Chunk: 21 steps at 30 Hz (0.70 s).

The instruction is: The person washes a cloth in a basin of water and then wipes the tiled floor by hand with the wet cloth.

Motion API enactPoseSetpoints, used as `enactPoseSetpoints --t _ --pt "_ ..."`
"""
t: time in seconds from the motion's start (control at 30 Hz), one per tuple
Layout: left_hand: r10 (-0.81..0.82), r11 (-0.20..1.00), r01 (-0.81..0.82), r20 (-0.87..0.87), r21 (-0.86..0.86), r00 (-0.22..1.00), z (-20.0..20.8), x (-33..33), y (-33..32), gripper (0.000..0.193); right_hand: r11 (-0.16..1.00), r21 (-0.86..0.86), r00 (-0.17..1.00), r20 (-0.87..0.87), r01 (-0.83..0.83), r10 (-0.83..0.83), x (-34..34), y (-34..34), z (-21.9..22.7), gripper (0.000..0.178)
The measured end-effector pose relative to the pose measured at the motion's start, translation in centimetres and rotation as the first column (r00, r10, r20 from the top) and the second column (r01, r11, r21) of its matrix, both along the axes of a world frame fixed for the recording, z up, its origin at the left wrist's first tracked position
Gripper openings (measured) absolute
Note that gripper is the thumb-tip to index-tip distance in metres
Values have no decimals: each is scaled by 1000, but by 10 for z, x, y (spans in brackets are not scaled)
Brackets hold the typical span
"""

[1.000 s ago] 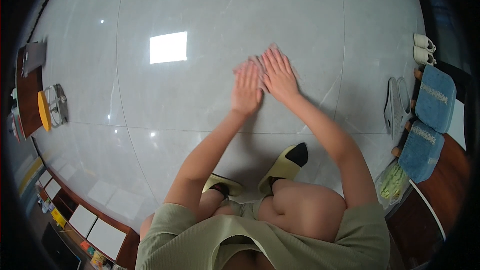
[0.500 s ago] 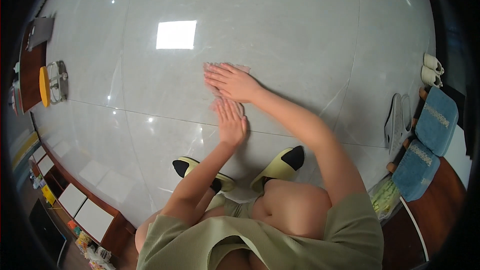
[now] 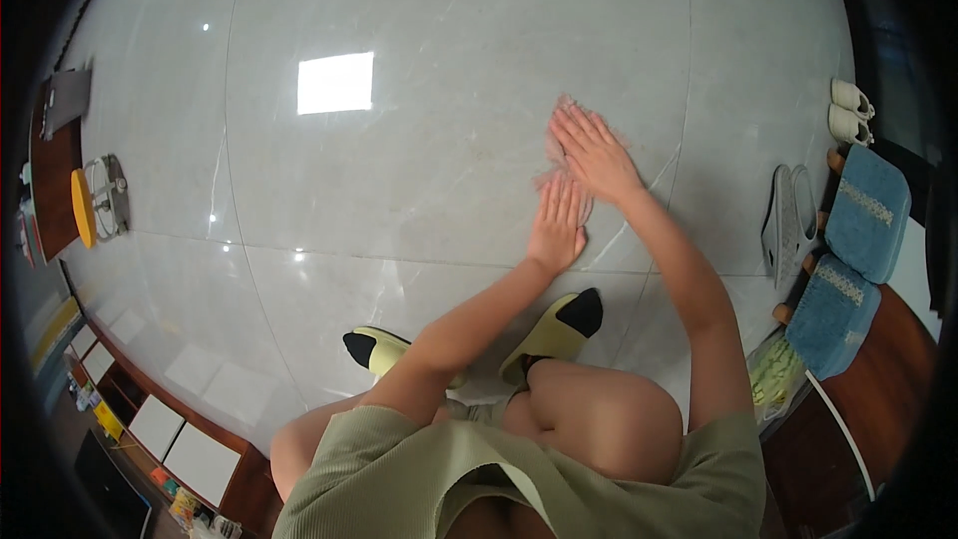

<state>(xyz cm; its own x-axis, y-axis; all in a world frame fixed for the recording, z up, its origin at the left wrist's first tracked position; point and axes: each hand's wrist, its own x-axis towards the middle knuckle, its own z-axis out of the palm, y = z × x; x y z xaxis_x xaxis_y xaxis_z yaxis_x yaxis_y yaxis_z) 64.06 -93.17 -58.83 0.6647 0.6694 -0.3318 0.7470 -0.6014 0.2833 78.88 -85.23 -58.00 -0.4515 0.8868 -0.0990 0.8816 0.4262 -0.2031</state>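
Observation:
A thin pink cloth (image 3: 556, 145) lies crumpled on the shiny grey tiled floor (image 3: 429, 170). Pressed flat on its upper part is my right hand (image 3: 597, 157), fingers stretched out and a little spread. Just below and to the left, my left hand (image 3: 557, 230) rests palm down on the lower part of the same cloth, its fingers also straight. Neither hand grips the cloth. Most of the fabric is hidden under the two palms, with ragged edges showing around the fingertips.
My feet wear yellow-green slippers (image 3: 559, 334) close below the hands. To the right are grey slippers (image 3: 783, 225), white shoes (image 3: 850, 112) and blue-cushioned seats (image 3: 866, 210). A low wooden cabinet (image 3: 225, 449) and a yellow-topped stool (image 3: 83, 208) stand at left.
Both hands and the cloth have slid together to the right across the floor. The fingers now point more upward, and both hands stay flat on the cloth.

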Motion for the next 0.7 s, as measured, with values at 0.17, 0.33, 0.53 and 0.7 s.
enactPoseSetpoints --t 0.17,0.33,0.53,0.7 --pt "176 984 -177 49 14 983 -6 -39 0 71 984 -8 978 -119 -176 174 -48 27 -8 54" --pt "363 918 -349 -45 191 931 -10 -80 67 70 982 160 957 -253 -103 142 -116 102 -20 49" --pt "382 866 -392 95 312 919 -20 -59 152 70 959 243 972 -214 148 -96 -88 177 -41 50" --pt "194 925 -215 98 315 976 -21 2 161 70 909 247 939 -165 337 -303 -17 167 -44 52"
